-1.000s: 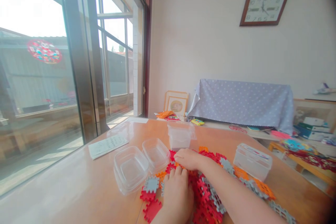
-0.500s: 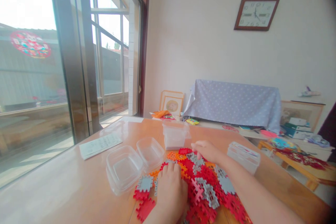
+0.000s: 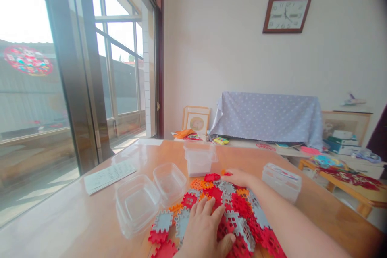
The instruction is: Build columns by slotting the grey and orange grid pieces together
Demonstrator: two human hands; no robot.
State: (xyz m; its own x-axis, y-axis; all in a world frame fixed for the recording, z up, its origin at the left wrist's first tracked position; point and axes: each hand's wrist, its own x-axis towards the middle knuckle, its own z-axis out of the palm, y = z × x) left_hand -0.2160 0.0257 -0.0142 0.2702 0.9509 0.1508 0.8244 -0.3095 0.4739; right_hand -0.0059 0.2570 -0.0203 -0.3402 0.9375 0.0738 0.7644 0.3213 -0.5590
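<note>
Head camera view shows a loose heap of red, orange and grey square plastic tiles with notched edges (image 3: 240, 201) on a glossy brown table (image 3: 75, 221), beneath and beyond the left hand (image 3: 206, 225), which is splayed palm-down. The right hand (image 3: 237, 178) rests at the far edge, its grip impossible to tell, while the overlapping tiles, with no clear long axis, mix solid and latticed faces

A domestic room is indicated by a brown-framed rectangular clock (image 3: 287, 14) hung on a pale wall (image 3: 211, 44), a white-dotted grey-blue cloth (image 3: 266, 119) draped below, and an oval red-patterned decoration (image 3: 28, 60) on a glass window (image 3: 24, 102).
</note>
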